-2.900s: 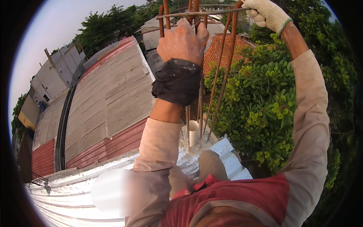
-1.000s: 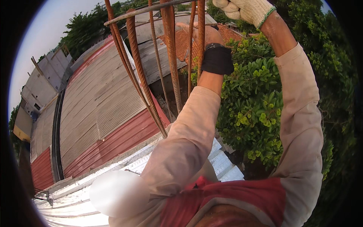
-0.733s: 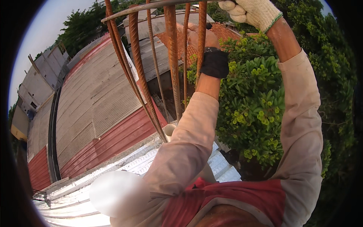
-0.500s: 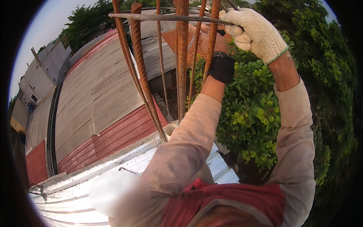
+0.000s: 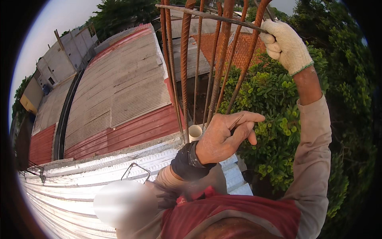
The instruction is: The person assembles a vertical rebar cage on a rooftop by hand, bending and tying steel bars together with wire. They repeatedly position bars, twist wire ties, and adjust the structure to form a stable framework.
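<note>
Nearest to us is the person's red-fronted shirt (image 5: 230, 209), its tan sleeves reaching forward on both sides. Just beyond it we see the bare left hand (image 5: 223, 137), a black wristband (image 5: 193, 161) below it. Its forefinger stretches to the right, with the thumb and other fingers bent beneath; a thin brown strand (image 5: 237, 120) seems to lie between them, perhaps wire, though we cannot tell whether it is pinched. That hand is in front of the lower rebars and apart from the crossbar.

Farther out and higher, the right hand (image 5: 287, 47), in a cream knitted glove, is curled tight on the end of a grey steel crossbar (image 5: 211, 16). The bar's long axis runs sideways, sloping down from upper left, with its right end pointing into the glove. It crosses a cluster of rusty ribbed rebars (image 5: 184, 59), whose long axes stand roughly upright; they lean inward toward their feet, and several pass out of the top of the view.

By those feet we find the open mouth of a pale pipe (image 5: 195, 132), pointing up, beside silvery corrugated roofing (image 5: 99, 159). To the right, a leafy green tree (image 5: 270, 95) fills the space. Beyond spread a long grey-brown roof (image 5: 119, 75), an orange tiled roof (image 5: 242, 49) and, farthest left, a grey unfinished building (image 5: 63, 55).
</note>
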A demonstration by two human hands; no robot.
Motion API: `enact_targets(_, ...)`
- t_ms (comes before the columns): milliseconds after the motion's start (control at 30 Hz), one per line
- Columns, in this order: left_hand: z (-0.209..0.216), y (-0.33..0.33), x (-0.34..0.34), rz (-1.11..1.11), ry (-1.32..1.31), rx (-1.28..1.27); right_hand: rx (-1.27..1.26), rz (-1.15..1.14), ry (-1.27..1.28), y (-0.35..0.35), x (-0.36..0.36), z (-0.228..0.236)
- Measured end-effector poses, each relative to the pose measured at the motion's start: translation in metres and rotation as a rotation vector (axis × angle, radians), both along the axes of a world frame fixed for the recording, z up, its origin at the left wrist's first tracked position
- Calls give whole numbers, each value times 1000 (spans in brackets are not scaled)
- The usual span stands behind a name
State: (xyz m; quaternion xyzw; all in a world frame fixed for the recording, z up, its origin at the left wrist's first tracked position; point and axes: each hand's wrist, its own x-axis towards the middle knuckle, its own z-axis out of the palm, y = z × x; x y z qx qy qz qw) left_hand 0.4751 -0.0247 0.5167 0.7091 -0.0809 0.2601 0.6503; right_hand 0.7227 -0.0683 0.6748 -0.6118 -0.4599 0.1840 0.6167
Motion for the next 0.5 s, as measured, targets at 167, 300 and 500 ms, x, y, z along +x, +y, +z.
enact_targets(167,93,148,-34,1095,-620,-6,61,-38,27,4,10,-14)
enact_targets(300,149,235,11,963,-227,-44,125,-84,90,11,-2,-12)
enact_targets(500,143,231,43,1111,-345,402,125,-135,117,11,-19,-21)
